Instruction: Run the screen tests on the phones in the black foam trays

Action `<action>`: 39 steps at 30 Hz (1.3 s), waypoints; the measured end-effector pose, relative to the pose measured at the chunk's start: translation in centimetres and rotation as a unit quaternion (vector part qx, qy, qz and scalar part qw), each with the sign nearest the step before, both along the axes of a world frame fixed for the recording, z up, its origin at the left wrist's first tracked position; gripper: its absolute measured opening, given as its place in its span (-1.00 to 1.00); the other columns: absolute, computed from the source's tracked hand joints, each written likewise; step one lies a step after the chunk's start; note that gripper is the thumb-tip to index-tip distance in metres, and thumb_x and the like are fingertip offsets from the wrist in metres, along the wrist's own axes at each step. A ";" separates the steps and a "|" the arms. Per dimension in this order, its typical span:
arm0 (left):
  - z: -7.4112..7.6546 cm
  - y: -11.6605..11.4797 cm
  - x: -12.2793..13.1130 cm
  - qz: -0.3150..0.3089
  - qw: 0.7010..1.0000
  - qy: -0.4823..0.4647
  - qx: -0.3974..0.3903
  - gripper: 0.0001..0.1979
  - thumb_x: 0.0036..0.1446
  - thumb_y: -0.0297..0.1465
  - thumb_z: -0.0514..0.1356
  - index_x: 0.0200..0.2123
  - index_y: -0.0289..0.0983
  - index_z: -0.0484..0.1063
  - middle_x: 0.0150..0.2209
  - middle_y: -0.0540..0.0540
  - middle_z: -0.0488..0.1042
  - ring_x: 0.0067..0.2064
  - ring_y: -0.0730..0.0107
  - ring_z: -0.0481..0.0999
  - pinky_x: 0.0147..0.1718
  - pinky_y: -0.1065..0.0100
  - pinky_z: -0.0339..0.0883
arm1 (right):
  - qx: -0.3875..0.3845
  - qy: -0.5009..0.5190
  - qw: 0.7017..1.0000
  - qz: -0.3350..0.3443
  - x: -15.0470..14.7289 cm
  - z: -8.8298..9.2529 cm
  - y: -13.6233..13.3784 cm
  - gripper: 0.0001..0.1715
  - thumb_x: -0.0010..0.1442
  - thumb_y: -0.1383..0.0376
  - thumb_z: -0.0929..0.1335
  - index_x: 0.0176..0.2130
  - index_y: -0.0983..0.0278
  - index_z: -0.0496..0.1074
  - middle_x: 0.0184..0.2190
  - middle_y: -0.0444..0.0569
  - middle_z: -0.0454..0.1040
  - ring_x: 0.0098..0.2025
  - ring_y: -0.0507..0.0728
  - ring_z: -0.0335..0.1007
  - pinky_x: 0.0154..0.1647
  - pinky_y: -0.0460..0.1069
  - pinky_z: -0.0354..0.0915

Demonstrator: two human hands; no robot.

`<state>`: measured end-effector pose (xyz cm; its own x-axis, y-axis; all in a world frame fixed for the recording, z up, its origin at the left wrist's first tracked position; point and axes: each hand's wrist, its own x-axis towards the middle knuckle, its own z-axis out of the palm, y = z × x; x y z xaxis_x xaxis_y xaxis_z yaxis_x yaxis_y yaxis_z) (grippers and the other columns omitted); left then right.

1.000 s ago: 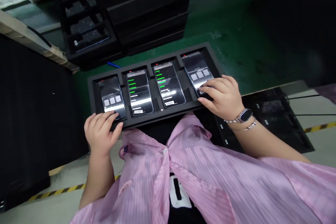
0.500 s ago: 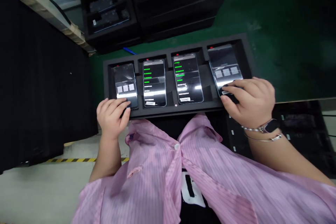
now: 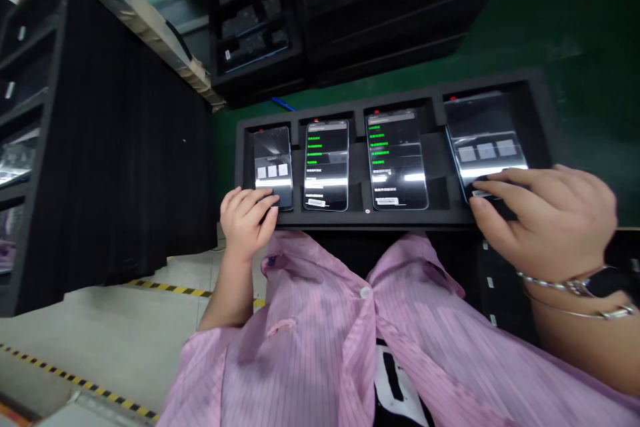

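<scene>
Head view: a black foam tray (image 3: 537,140) is seen at 12 o'clock from the pink striped smock (image 3: 310,347), with four smartphones (image 3: 397,160) laid in its slots. Over the 9 o'clock phone (image 3: 273,153) the left hand (image 3: 247,221) is curled, its fingertips placed on the lower end; the right hand (image 3: 545,223) is curled likewise on the lower end of the 3 o'clock phone (image 3: 483,140). Whether either phone is gripped cannot be told. Green text is displayed on the two middle phones (image 3: 326,163).
</scene>
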<state>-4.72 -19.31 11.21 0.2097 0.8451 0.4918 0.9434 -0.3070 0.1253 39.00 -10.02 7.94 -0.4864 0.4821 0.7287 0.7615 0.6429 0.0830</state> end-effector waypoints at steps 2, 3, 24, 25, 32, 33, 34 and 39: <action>0.1 -0.1 0.0 0.001 1.000 0.001 0.000 -0.84 0.34 -0.36 0.21 -0.12 -0.15 0.62 -0.06 -0.04 0.68 -0.08 0.20 0.61 0.16 0.06 0.29 | 0.009 -0.004 1.000 0.011 -0.1 0.1 0.1 -0.77 0.32 0.14 0.39 -0.24 0.26 0.53 -0.32 0.00 0.59 -0.38 0.19 0.45 -0.22 0.10 0.32; 0.1 -0.1 0.0 0.001 1.000 0.002 0.001 -0.84 0.34 -0.36 0.21 -0.12 -0.15 0.62 -0.06 -0.05 0.68 -0.08 0.20 0.61 0.16 0.07 0.29 | 0.011 -0.003 1.000 0.014 -0.1 0.1 0.2 -0.78 0.31 0.16 0.40 -0.24 0.26 0.53 -0.33 0.00 0.58 -0.39 0.19 0.44 -0.23 0.10 0.32; -0.3 0.7 -0.6 0.001 1.000 -0.004 0.018 -0.84 0.29 -0.36 0.24 -0.12 -0.12 0.62 -0.08 -0.07 0.69 -0.09 0.16 0.64 0.16 0.05 0.33 | -0.128 0.046 0.989 -0.056 -0.5 0.6 -0.7 -0.84 0.31 0.19 0.42 -0.22 0.21 0.57 -0.19 -0.03 0.63 -0.19 0.19 0.51 0.08 0.16 0.35; -0.2 0.6 -0.6 0.000 1.000 -0.003 0.015 -0.84 0.30 -0.36 0.24 -0.12 -0.12 0.62 -0.08 -0.07 0.68 -0.09 0.17 0.64 0.16 0.05 0.32 | -0.141 0.052 0.987 -0.049 -0.5 0.9 -0.6 -0.84 0.32 0.18 0.42 -0.21 0.22 0.57 -0.19 -0.02 0.62 -0.17 0.19 0.52 0.06 0.15 0.36; 1.7 1.6 0.4 0.065 0.996 -0.036 -0.045 -0.65 0.36 -0.18 0.21 0.11 -0.18 0.55 0.19 -0.24 0.53 0.23 -0.03 0.46 0.28 -0.04 0.25 | -0.198 0.064 0.975 -0.080 -0.6 1.6 0.4 -0.41 0.39 -0.01 0.32 0.16 0.37 0.44 0.14 0.29 0.49 0.22 0.41 0.40 0.29 0.28 0.30; 1.9 1.8 0.6 0.081 0.994 -0.031 -0.063 -0.57 0.34 -0.12 0.21 0.16 -0.19 0.52 0.26 -0.27 0.46 0.32 -0.12 0.36 0.31 -0.09 0.21 | -0.196 0.061 0.974 -0.094 -0.8 1.4 0.5 -0.34 0.38 -0.06 0.31 0.20 0.38 0.41 0.18 0.32 0.46 0.25 0.43 0.36 0.30 0.31 0.29; 2.0 2.1 0.8 0.095 0.991 -0.026 -0.089 -0.49 0.33 -0.06 0.22 0.22 -0.19 0.48 0.32 -0.29 0.38 0.39 -0.21 0.25 0.33 -0.16 0.16 | -0.198 0.060 0.973 -0.107 -0.9 1.2 0.5 -0.27 0.37 -0.10 0.30 0.24 0.38 0.38 0.21 0.33 0.43 0.28 0.45 0.33 0.31 0.32 0.29; 2.4 3.1 1.5 0.136 0.968 -0.002 -0.210 -0.29 0.26 0.06 0.26 0.38 -0.07 0.31 0.50 -0.29 0.09 0.51 -0.38 -0.06 0.35 -0.38 0.02 | -0.232 0.028 0.962 -0.139 -1.1 0.7 0.4 -0.22 0.38 -0.15 0.23 0.24 0.38 0.39 0.07 0.29 0.53 0.26 0.49 0.36 0.25 0.33 0.33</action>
<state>-3.26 -16.24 13.58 -0.0509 0.9943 0.0941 0.9814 0.0324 0.1891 37.90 -9.62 8.63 -0.2578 0.8673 0.4259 0.9042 0.3719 -0.2101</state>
